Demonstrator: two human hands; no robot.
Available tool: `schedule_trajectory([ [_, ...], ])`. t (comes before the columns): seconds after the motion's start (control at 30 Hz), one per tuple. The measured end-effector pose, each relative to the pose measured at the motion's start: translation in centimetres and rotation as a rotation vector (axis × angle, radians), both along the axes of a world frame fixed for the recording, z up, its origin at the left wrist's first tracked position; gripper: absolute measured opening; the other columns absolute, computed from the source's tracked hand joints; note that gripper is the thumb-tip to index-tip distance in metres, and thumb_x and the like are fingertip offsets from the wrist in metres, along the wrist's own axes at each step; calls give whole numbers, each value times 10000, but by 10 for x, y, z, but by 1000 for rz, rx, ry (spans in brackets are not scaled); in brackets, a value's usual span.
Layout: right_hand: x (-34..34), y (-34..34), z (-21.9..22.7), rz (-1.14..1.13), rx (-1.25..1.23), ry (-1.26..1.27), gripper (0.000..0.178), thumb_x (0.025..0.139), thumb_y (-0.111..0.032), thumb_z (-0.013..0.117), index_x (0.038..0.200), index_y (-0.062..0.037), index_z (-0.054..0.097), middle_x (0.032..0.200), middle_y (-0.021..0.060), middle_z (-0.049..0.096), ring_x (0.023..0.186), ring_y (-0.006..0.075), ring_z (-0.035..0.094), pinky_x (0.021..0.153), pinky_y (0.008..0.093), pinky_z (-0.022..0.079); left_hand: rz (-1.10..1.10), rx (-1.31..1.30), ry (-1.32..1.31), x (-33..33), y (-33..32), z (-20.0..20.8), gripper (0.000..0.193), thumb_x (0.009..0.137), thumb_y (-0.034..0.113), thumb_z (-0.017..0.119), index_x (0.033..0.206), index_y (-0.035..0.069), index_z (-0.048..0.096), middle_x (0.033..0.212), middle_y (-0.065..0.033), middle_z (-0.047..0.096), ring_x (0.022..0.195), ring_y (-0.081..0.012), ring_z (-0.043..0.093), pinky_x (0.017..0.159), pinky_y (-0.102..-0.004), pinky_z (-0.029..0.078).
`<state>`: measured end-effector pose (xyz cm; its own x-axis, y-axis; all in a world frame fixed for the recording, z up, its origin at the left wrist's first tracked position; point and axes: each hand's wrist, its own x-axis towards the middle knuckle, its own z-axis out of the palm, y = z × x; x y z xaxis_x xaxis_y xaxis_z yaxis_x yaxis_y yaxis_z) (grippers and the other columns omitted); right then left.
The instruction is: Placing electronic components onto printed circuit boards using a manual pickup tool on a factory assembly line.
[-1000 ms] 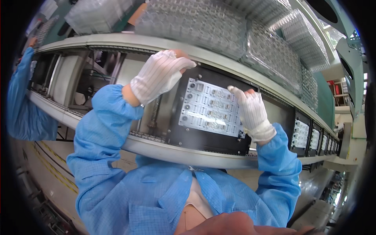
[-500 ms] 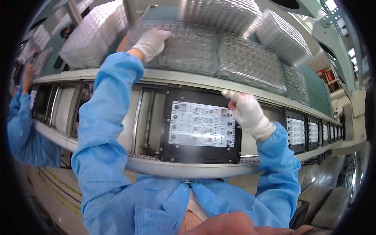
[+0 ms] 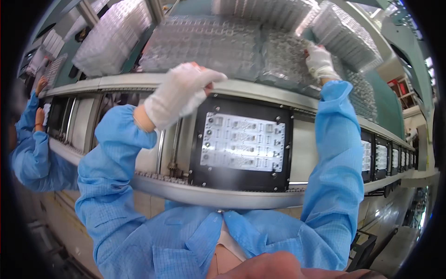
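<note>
In a white glove, my left hand [image 3: 179,96] hangs over the far left corner of a black carrier frame [image 3: 241,182]. Its thumb and fingers are pressed together; whatever they hold is too small or hidden to name. White circuit boards [image 3: 239,143] with small parts lie in rows within the frame. Farther off on the right, my gloved right hand [image 3: 320,64] reaches down into a clear plastic tray [image 3: 283,58] of small pockets. Its fingers are bent together at the pockets, and their tips are partly hidden. Another clear tray [image 3: 204,44] lies beyond my left hand.
Stacks of clear trays [image 3: 111,39] stand at the far left, with another stack [image 3: 346,37] at the far right. The conveyor's near rail [image 3: 223,197] runs before me. More loaded carriers [image 3: 381,156] line up rightward. On the left, a co-worker's blue sleeve [image 3: 35,151] shows.
My left hand has come back from the left tray toward the carrier. My right hand has left the boards' right edge and moved away to the right tray.
</note>
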<state>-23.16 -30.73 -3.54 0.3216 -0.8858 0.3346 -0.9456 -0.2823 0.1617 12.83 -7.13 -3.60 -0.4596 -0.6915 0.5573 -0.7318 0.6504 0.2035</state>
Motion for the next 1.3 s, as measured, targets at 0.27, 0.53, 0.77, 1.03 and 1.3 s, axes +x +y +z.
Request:
schedule_trajectory([
  [0.27, -15, 14, -11, 271, -163, -334, 484, 845, -70, 599, 1321, -154, 607, 925, 109, 714, 947, 316, 654, 883, 419, 511, -123, 103, -97, -38, 47, -47, 259, 784, 48, 682, 1039, 93, 676, 830, -66, 640, 918, -272, 622, 840, -381, 487],
  [0.53, 4, 145, -22, 575, -207, -388, 469, 797, 24, 634, 1250, -94, 654, 888, 94, 670, 864, 270, 646, 802, 396, 515, -130, 268, -184, -38, 47, -52, 236, 814, 24, 616, 1036, 95, 648, 818, -67, 622, 822, -276, 610, 796, -386, 479],
  [0.77, -7, 190, -53, 628, -127, -543, 533, 762, 72, 666, 1271, -85, 651, 897, 93, 641, 834, 261, 634, 777, 370, 508, -61, 92, -485, -52, 50, -52, 269, 802, 28, 635, 1060, 101, 641, 826, -71, 619, 846, -269, 615, 803, -380, 487],
  [1.03, -10, 195, -70, 584, -66, -669, 486, 786, 68, 667, 1251, -66, 633, 900, 108, 644, 824, 268, 667, 744, 376, 533, -86, 225, -307, -50, 50, -48, 205, 862, 87, 636, 1067, 92, 640, 860, -72, 642, 873, -265, 631, 786, -379, 510],
  [1.3, -2, 204, -70, 607, -2, -702, 453, 782, 52, 693, 1220, -46, 634, 900, 109, 645, 819, 260, 669, 735, 366, 535, -110, 268, -146, -40, 47, -54, 344, 830, 78, 708, 1169, 95, 657, 868, -58, 636, 843, -255, 616, 774, -377, 490],
])
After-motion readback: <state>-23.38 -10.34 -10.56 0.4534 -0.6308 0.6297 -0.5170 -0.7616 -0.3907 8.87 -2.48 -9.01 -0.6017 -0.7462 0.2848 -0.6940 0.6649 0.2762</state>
